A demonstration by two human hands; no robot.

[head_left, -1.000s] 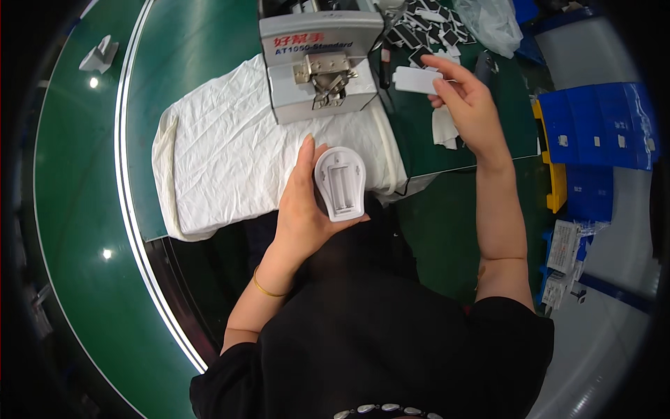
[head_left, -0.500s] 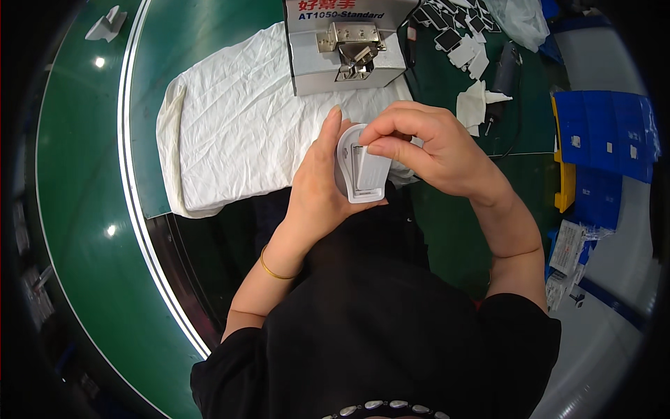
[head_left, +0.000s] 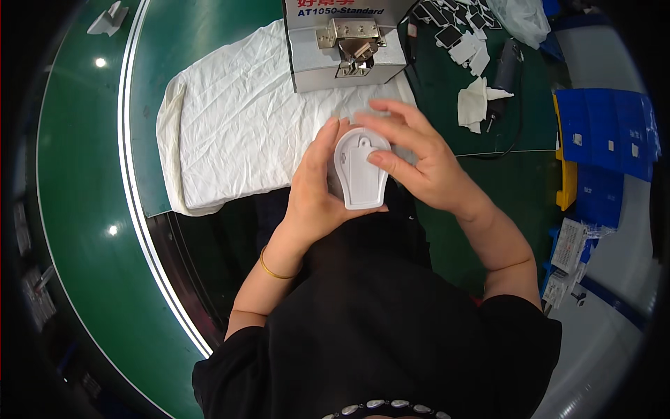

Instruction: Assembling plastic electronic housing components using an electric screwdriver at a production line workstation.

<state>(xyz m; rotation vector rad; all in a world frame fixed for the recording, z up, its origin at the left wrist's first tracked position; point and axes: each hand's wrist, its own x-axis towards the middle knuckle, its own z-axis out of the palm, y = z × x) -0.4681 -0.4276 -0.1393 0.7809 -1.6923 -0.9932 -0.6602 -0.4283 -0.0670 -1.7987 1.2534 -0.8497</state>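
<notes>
My left hand (head_left: 311, 187) is wrapped round a white plastic housing (head_left: 363, 190), rounded at the far end and narrower toward me. A long, ribbed cover lies within its raised rim, and a small loop-shaped detail shows near the rounded end. The left thumb runs along the left side; part of that hand is hidden behind the housing. At the right, my right hand (head_left: 423, 159) is open, its thumb tip over the upper right of the cover and its fingers spread, slightly blurred, beyond the edge.
A grey machine (head_left: 342, 68) with a metal fixture stands on a white cloth (head_left: 230, 133) ahead. Right of it lie a dark electric screwdriver (head_left: 508, 73), a white rag (head_left: 472, 106) and several small flat parts (head_left: 469, 52). Blue bins (head_left: 604, 133) stand at far right.
The cover, tilted up and pinched by my right hand before, now lies in the housing. My right fingers have spread apart. The left hand keeps its hold.
</notes>
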